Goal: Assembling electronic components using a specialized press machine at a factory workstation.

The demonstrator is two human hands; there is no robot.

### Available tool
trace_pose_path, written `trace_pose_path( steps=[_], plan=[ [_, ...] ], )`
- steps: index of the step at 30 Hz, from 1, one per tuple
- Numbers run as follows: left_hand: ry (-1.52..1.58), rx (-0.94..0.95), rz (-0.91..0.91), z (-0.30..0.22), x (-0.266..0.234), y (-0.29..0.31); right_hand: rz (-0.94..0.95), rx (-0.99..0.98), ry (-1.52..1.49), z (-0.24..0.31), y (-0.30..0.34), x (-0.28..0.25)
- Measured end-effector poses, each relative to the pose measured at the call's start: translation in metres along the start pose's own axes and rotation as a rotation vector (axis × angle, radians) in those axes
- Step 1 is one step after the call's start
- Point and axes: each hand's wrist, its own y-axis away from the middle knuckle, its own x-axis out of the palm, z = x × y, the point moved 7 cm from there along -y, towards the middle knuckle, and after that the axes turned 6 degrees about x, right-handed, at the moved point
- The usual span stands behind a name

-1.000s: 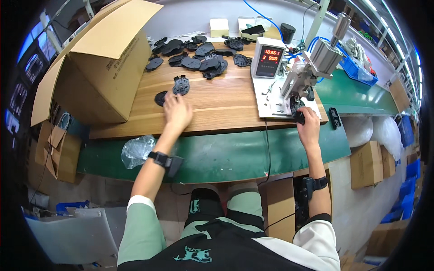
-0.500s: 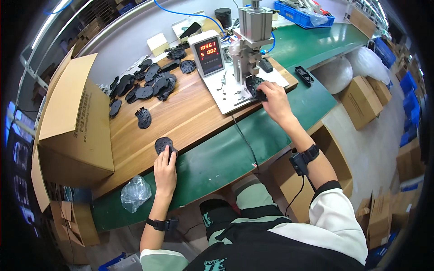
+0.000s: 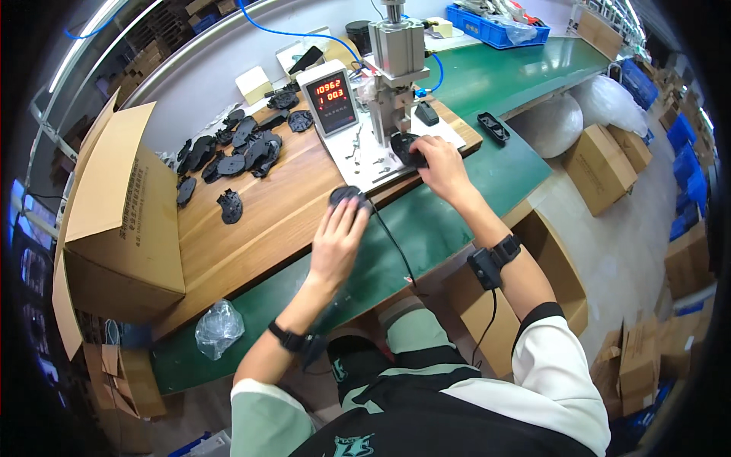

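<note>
Since half a second ago, the left hand (image 3: 339, 242) has carried its black shell (image 3: 346, 193) rightward along the near side of the wooden board (image 3: 282, 221), up to the near corner of the press's white base plate (image 3: 373, 177). The left forearm slants inward from the lower edge, back of the hand up, fingers close together and grasping the shell from above; the thumb is hidden. Its wrist bears a dark strap (image 3: 289, 337).

The right hand (image 3: 443, 169) reaches forward and inward, its fingers pinching the near end of a black moulded part (image 3: 404, 149), which sits right under the head of the metal press (image 3: 396, 61). That hand has little room ahead: the press column stands directly beyond it, and a small black block (image 3: 426, 113) lies just behind.

Both forearms cross the near edge of the board and the green worktop (image 3: 521, 171) below it. A black cable (image 3: 396, 247) runs down between them. To the left, bare wood spreads out around a lone shell (image 3: 230, 206), short of the shell heap (image 3: 255, 148); the tall cardboard box (image 3: 114, 206) walls off that side. Green surface lies open to the right of the press.
</note>
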Motion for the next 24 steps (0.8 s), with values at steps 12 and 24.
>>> trace_pose_path(
  steps=[12,24],
  plan=[
    [-0.034,0.184,0.042,-0.031,0.075,-0.133,-0.599,0.53,-0.042,-0.033,0.244,-0.097],
    [0.12,0.164,0.148,-0.029,0.091,-0.138,0.019,1.146,0.148,-0.235,0.51,0.007]
  ],
)
